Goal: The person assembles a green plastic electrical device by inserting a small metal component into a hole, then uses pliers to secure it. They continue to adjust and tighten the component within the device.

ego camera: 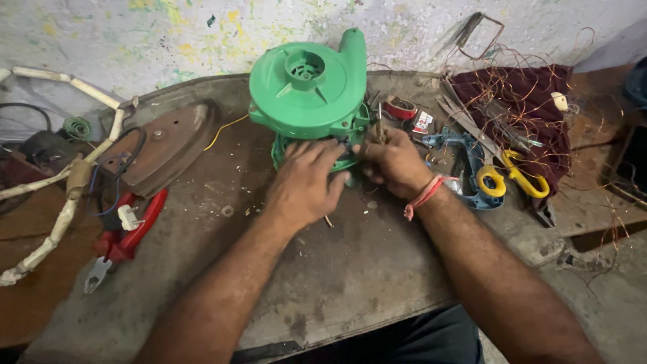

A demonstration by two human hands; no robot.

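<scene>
On the worn workbench [350, 283], mid-table, the green blower housing [306, 84] sits with its round face up, nozzle toward the wall. Your left hand [306, 185] lies flat against its lower edge, fingers loosely curled on the casing rather than clamped. Your right hand [394, 162] is clenched around a thin tool, likely a screwdriver [379, 125], tip at the housing's right side; the exact contact is hidden.

Risks as I judge them:
- Left-hand grip looks light, so the housing could rock or slide if you push hard, and the tip may skid toward your left fingers.
- Loose copper wire [532, 81] and yellow-handled scissors [505, 168] lie just beside your right wrist; a jerk could snag them.
- Red pliers [125, 236] are well apart, no issue.
- Small parts could roll into the debris on the bench.
</scene>
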